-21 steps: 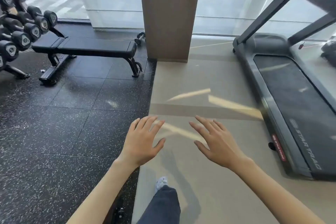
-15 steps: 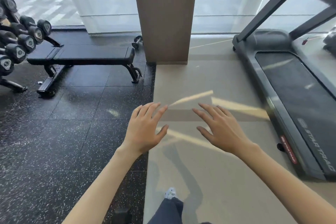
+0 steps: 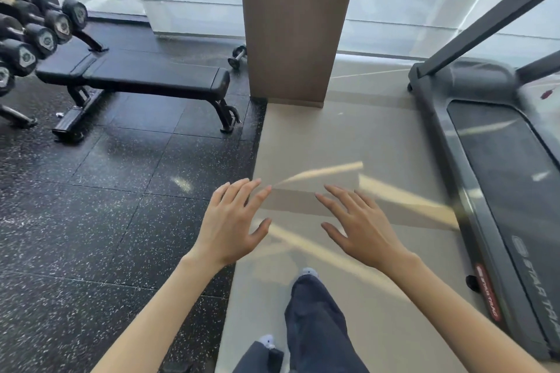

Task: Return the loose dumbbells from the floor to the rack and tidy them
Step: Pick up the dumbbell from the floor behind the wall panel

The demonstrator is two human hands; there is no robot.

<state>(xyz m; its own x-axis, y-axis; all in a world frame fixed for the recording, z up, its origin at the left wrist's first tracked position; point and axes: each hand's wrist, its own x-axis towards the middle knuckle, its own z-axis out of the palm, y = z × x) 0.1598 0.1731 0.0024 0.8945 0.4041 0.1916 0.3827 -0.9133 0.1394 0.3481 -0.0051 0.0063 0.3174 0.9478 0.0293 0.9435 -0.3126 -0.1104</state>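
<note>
At the far left edge of the black rubber floor (image 3: 91, 206), a rack (image 3: 91, 41) filled with dumbbells (image 3: 45, 39) is seen, and a flat bench (image 3: 136, 76) is set just beside it. One loose dumbbell (image 3: 238, 56) is left at the floor's far edge, just beside the wooden pillar (image 3: 297, 24). The left hand (image 3: 230, 224) and right hand (image 3: 360, 227) are held out empty, fingers straight and spread. A treadmill (image 3: 500, 175) is placed along the right edge.

A flat black padded bench (image 3: 145, 76) stands on the speckled black rubber floor (image 3: 91, 206) to my left, near a brown wooden pillar (image 3: 297, 24); a dark grey treadmill (image 3: 500, 175) sits on beige flooring (image 3: 333, 136) to my right.
</note>
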